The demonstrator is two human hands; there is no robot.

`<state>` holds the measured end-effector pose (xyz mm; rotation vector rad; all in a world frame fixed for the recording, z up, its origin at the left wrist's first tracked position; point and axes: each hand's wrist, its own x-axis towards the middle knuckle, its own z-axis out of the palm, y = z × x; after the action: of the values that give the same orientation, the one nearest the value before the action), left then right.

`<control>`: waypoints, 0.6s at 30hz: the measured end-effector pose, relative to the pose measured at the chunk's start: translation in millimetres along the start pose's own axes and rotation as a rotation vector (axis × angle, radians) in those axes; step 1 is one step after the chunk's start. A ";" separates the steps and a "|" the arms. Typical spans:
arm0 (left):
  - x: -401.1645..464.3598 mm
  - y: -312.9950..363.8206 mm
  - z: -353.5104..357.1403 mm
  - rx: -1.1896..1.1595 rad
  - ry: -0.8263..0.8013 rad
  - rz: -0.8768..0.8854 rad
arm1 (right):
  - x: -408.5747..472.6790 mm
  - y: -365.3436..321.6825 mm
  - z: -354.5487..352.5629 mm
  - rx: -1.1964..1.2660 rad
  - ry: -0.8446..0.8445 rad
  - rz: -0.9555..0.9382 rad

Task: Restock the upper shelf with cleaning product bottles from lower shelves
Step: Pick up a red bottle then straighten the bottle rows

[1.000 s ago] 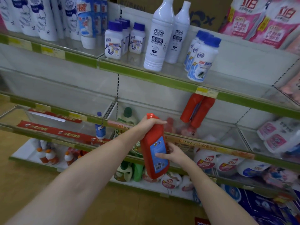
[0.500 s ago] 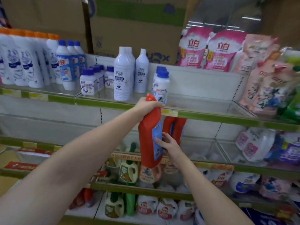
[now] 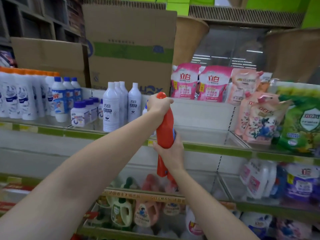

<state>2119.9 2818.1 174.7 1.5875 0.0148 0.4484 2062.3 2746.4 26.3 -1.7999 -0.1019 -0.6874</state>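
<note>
Arms raised; left hand [image 3: 160,105] and right hand [image 3: 170,151] clasp red bottle [image 3: 165,131].

— What can't you read on the red bottle [image 3: 165,129]?
— Your left hand [image 3: 160,105] covers its neck, your right hand [image 3: 170,153] its base; the label faces away.
— And the lower shelf [image 3: 199,205]?
— Blurred, its bottles indistinct.

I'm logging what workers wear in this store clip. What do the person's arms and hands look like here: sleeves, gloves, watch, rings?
Both forearms are bare right down to the frame edge: no sleeves show. The left hand and the right hand wear no gloves, and no watch, bracelet or ring is visible on the parts in view. No markings show on either arm.
</note>
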 end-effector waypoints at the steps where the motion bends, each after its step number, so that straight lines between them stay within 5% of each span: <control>1: 0.1 4.1 7.5 -0.005 0.019 0.020 | 7.7 -0.9 -2.1 -0.014 0.037 -0.017; 6: 6.1 17.1 33.2 -0.052 0.068 0.138 | 49.6 -15.2 -22.3 -0.009 0.079 0.050; 18: 100.3 7.7 71.9 0.283 -0.058 0.514 | 157.5 7.8 -30.0 0.257 -0.139 0.250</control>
<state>2231.2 2776.8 209.5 1.8821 -0.3971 0.8271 2183.3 2674.6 103.6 -1.5777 -0.0536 -0.3534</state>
